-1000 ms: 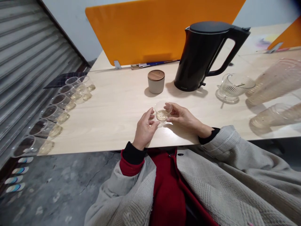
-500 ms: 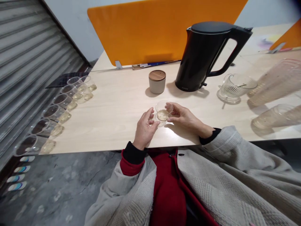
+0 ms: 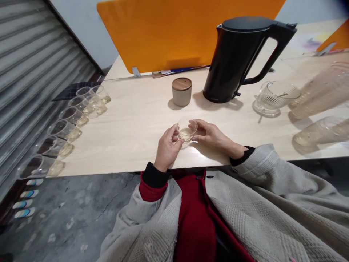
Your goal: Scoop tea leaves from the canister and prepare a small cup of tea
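A clear plastic cup (image 3: 185, 135) with a little pale yellow liquid in its bottom is between my two hands, near the table's front edge. My left hand (image 3: 167, 147) grips its left side, thumb in front and fingers behind. On the other side my right hand (image 3: 211, 135) has its thumb and fingers curved around the cup's right wall. Whether the cup's base rests on the table or hovers just over it, I cannot tell. Beyond the hands stands a grey canister (image 3: 181, 95) with a wooden lid.
A black electric kettle (image 3: 231, 62) stands behind my right hand, before an orange divider (image 3: 155, 36). Right of it are a ribbed glass cup (image 3: 275, 95) and stacks of plastic cups (image 3: 319, 133). Several cups with pale liquid (image 3: 64, 129) line the table's left edge.
My left hand has closed onto the cup, where before its fingers were apart beside it. The cup has shifted slightly left. The view has tilted a little.
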Demonstrator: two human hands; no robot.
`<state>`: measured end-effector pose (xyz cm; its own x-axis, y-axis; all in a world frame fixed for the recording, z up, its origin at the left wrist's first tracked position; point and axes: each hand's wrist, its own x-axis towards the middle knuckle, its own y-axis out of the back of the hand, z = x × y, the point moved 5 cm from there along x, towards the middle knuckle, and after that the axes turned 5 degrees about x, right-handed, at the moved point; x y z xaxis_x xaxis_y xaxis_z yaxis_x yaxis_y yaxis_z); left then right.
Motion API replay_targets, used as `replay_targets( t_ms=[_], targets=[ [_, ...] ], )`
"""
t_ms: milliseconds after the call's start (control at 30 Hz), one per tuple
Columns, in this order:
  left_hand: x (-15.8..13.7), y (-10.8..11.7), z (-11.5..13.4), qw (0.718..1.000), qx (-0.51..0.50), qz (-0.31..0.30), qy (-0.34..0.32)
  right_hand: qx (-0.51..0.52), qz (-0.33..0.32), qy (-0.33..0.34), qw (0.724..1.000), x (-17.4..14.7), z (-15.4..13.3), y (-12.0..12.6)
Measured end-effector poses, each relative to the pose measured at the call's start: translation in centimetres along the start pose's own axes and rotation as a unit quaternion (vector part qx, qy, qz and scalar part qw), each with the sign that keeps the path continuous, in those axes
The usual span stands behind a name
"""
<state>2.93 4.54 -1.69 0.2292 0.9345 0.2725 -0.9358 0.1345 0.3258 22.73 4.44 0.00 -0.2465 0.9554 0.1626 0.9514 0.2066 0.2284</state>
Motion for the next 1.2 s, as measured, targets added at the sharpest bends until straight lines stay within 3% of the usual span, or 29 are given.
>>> replay_targets(
  t_ms=[1033, 1200],
  targets=[
    [-0.6, 0.4, 0.6, 1.000, 0.005, -0.016, 0.009, -0.026, -0.002, 0.008, 1.000, -0.5, -0.2, 0.4],
    [-1.1, 1.9, 0.4, 0.997, 0.071, 0.008, -0.016, -0.133, 0.025, 0.045, 0.990, -1.4, -0.1, 2.2]
  ],
)
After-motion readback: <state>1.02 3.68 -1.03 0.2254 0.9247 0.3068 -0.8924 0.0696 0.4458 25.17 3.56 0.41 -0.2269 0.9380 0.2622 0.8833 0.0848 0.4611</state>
